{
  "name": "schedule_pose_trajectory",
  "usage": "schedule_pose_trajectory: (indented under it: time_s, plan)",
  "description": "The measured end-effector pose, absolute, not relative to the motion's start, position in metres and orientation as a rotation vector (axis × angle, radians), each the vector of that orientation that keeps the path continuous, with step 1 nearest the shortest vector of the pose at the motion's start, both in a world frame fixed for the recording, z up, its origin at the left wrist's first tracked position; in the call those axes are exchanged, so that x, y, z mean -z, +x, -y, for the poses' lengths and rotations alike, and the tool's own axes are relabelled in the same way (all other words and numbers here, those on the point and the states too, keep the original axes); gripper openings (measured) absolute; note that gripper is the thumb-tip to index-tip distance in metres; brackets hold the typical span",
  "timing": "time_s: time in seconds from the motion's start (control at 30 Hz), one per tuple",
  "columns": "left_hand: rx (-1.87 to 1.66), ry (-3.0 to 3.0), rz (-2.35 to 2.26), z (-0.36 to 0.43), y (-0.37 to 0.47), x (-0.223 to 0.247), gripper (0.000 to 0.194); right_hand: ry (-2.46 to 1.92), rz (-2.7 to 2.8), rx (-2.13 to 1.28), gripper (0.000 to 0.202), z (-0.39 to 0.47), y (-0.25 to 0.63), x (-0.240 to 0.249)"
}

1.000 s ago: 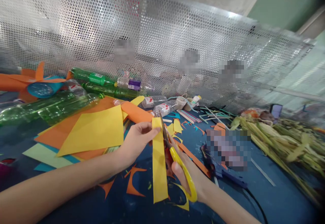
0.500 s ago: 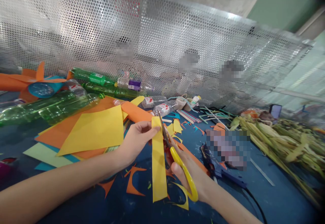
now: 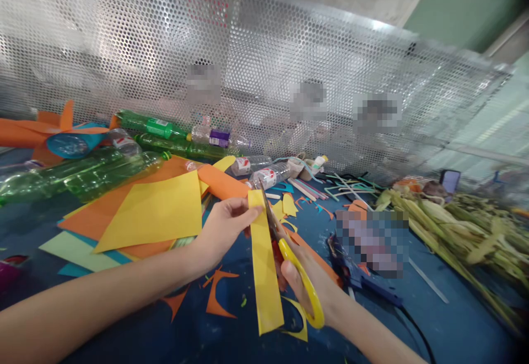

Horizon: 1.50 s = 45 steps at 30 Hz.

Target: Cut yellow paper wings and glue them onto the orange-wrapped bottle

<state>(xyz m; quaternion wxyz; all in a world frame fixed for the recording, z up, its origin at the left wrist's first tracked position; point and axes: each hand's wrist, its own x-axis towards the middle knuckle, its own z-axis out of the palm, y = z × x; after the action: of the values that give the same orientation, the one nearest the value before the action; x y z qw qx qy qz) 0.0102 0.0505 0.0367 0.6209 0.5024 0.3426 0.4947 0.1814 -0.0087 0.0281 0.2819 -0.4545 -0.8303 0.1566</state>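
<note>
My left hand [image 3: 225, 229] pinches the upper end of a long yellow paper strip [image 3: 266, 276] between thumb and fingers. The strip hangs down over the blue table. Yellow-handled scissors [image 3: 303, 284] are in my right hand [image 3: 309, 276], their blades pointing up and away along the strip's right edge near its top. Left of my left hand lies a yellow sheet [image 3: 152, 212] on orange, blue and pale green sheets. Orange paper scraps [image 3: 219, 298] lie below my hands.
Green bottles [image 3: 103, 174] and an orange paper flower [image 3: 53, 127] lie at the left. Clear bottles [image 3: 270, 175] and straws are beyond my hands. A blue glue gun [image 3: 372, 287] and corn husks [image 3: 454, 221] lie right. A perforated metal screen [image 3: 264, 66] stands behind.
The lower end of the yellow strip has swung to the right, so it hangs more slanted. Both hands keep nearly the same place and hold.
</note>
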Motion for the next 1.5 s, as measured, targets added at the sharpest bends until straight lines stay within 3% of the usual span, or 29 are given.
schedule_pose_trajectory:
  time_s: [1.1,1.5]
  plan:
    - [-1.126,1.098,-0.739,-0.0472,0.0115,-0.0288,0.021,-1.165,1.852,-1.268,0.053,0.0076,0.1770,-0.0271]
    - [-1.121,1.061,-0.751,-0.0482,0.0117,-0.0327,0.019,-1.166,1.844,-1.237,0.053,0.0067,0.1766,-0.0260]
